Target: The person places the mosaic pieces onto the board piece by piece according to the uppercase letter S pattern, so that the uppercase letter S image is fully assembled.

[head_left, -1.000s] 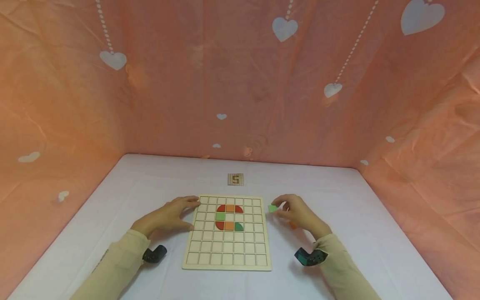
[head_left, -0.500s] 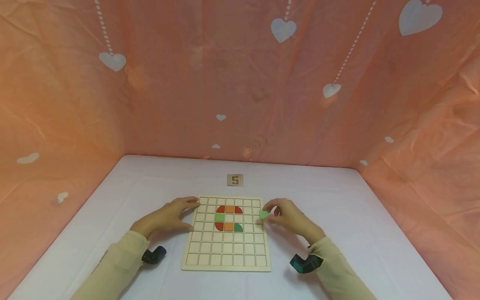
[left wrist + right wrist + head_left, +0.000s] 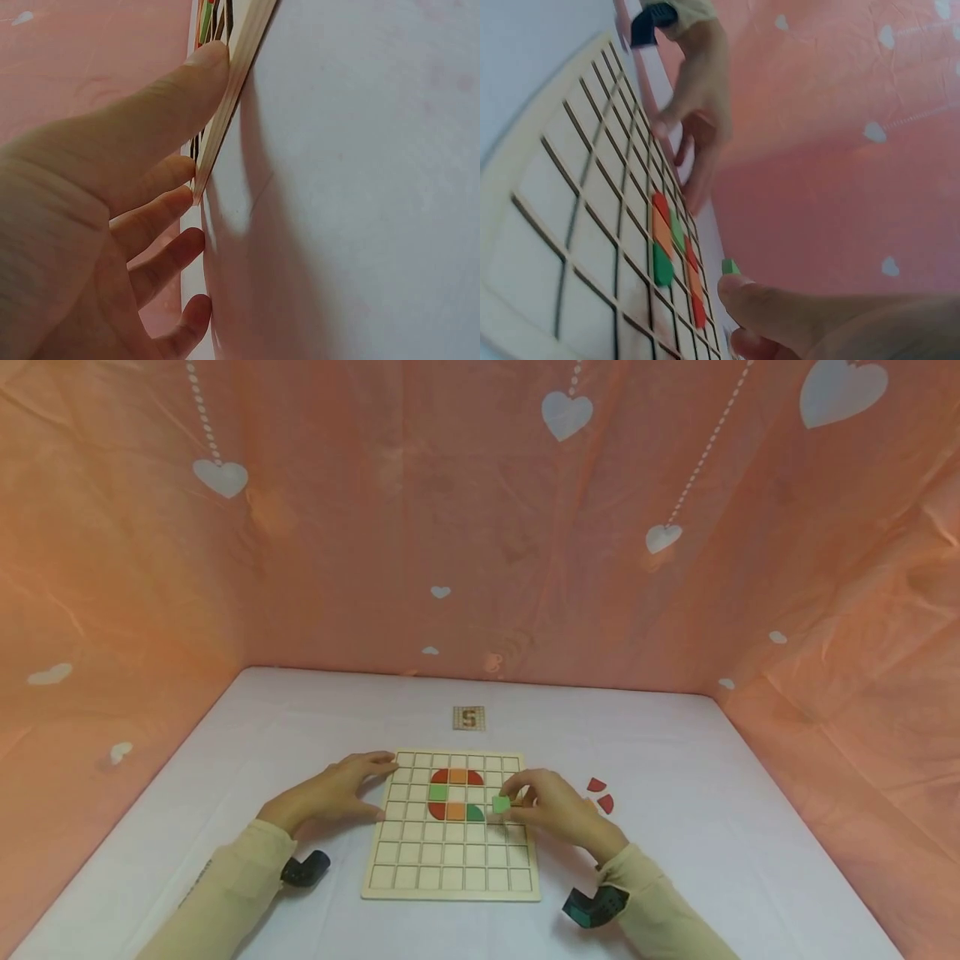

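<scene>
A wooden grid board (image 3: pixel 450 855) lies on the white table, with red, orange and green pieces set in its upper middle cells. Above the board's right columns, my right hand (image 3: pixel 558 806) pinches a light green square tile (image 3: pixel 501 804) between thumb and fingertips. In the right wrist view only a corner of that green tile (image 3: pixel 730 266) shows past the thumb. My left hand (image 3: pixel 333 793) rests along the board's left edge, its fingers extended and thumb tip on the rim, as the left wrist view shows of the hand (image 3: pixel 112 172).
Behind the board lies a small pattern card (image 3: pixel 468 718) with an S-like figure. Red quarter-round pieces (image 3: pixel 605 803) lie on the table right of my right hand, with an orange one partly hidden. A pink curtain (image 3: pixel 480 527) with hearts surrounds the table.
My right hand has moved left with the green tile, from beside the board to over its right columns. Red pieces behind that hand have come into view. The left hand stays put.
</scene>
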Action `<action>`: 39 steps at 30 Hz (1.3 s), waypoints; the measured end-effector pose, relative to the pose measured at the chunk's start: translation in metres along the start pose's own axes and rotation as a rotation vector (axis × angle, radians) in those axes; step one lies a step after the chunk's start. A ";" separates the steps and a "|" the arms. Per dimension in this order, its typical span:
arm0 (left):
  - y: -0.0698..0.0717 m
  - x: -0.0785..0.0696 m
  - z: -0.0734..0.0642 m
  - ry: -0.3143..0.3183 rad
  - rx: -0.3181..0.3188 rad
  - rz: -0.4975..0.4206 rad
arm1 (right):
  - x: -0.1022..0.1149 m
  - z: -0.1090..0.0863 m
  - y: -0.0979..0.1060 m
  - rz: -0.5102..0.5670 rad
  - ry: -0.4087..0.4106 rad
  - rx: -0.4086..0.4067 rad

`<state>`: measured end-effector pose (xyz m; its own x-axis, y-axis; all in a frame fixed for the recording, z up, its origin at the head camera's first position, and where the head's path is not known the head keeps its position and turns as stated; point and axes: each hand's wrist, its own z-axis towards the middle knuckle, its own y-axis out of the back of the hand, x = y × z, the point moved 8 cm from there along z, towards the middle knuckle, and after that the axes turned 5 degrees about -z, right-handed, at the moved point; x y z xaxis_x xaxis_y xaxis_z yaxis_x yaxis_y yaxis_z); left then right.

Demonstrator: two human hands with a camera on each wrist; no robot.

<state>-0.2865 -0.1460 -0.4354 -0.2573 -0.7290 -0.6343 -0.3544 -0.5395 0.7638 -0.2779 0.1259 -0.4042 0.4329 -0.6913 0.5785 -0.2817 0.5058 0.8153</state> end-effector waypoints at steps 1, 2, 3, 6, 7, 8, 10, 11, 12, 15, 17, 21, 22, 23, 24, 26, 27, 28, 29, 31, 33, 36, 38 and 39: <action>0.000 0.001 0.000 0.004 -0.001 -0.003 | 0.001 0.000 -0.003 -0.001 -0.011 0.005; 0.000 0.001 0.000 0.003 -0.002 -0.002 | 0.003 0.000 -0.005 -0.003 -0.017 0.009; 0.001 0.001 0.000 0.004 -0.004 -0.002 | 0.005 0.000 -0.007 -0.009 -0.017 0.012; 0.000 0.001 0.000 0.005 -0.004 0.004 | 0.010 -0.001 -0.014 -0.021 -0.016 0.023; 0.000 0.002 0.000 0.006 -0.004 0.002 | 0.011 -0.001 -0.017 -0.025 -0.010 0.025; 0.000 0.001 0.000 0.004 -0.004 0.003 | 0.013 -0.001 -0.018 -0.034 0.004 0.022; 0.000 0.001 -0.001 0.000 -0.003 0.003 | 0.016 -0.002 -0.023 -0.042 0.020 0.022; 0.000 0.000 -0.001 0.000 -0.003 0.004 | 0.017 -0.002 -0.025 -0.048 0.028 0.022; 0.000 0.000 -0.001 0.001 -0.004 0.002 | 0.017 -0.002 -0.027 -0.055 0.030 0.025; 0.001 -0.001 -0.002 -0.005 -0.003 0.001 | 0.017 -0.003 -0.033 -0.068 0.018 0.041; 0.001 -0.001 -0.002 -0.004 -0.004 -0.002 | 0.017 -0.004 -0.035 -0.082 0.010 0.043; 0.000 -0.001 -0.001 -0.005 -0.004 0.006 | 0.017 -0.004 -0.038 -0.112 0.012 0.035; 0.000 0.000 -0.001 -0.002 -0.004 0.009 | 0.017 -0.004 -0.039 -0.121 0.020 0.030; 0.000 0.000 -0.001 0.001 -0.004 0.012 | 0.018 -0.004 -0.039 -0.130 0.023 0.027; 0.000 0.000 -0.001 0.006 -0.004 0.012 | 0.018 -0.004 -0.040 -0.141 0.028 0.024; 0.000 0.001 -0.001 0.016 -0.006 0.008 | 0.019 -0.005 -0.040 -0.155 0.036 0.018; 0.000 0.001 -0.001 0.018 -0.004 0.009 | 0.019 -0.005 -0.041 -0.160 0.034 0.016; 0.000 0.002 -0.001 0.018 -0.003 0.009 | 0.019 -0.004 -0.041 -0.165 0.031 0.017; 0.000 0.001 -0.001 0.018 -0.003 0.009 | 0.019 -0.004 -0.041 -0.169 0.027 0.016; 0.000 0.001 0.000 0.019 -0.003 0.004 | 0.020 -0.004 -0.042 -0.173 0.024 0.015; 0.000 0.000 0.000 0.008 0.000 0.015 | 0.020 -0.004 -0.043 -0.177 0.017 0.013; 0.000 -0.001 0.000 0.000 0.000 0.023 | 0.022 -0.005 -0.043 -0.186 0.020 0.001; 0.000 -0.002 0.000 -0.007 0.001 0.033 | 0.023 -0.005 -0.043 -0.189 0.019 -0.003; 0.000 -0.002 0.000 -0.004 0.001 0.031 | 0.023 -0.005 -0.043 -0.189 0.017 -0.004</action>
<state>-0.2858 -0.1451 -0.4341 -0.2717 -0.7439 -0.6106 -0.3471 -0.5160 0.7831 -0.2510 0.0906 -0.4259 0.4918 -0.7657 0.4145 -0.1902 0.3700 0.9093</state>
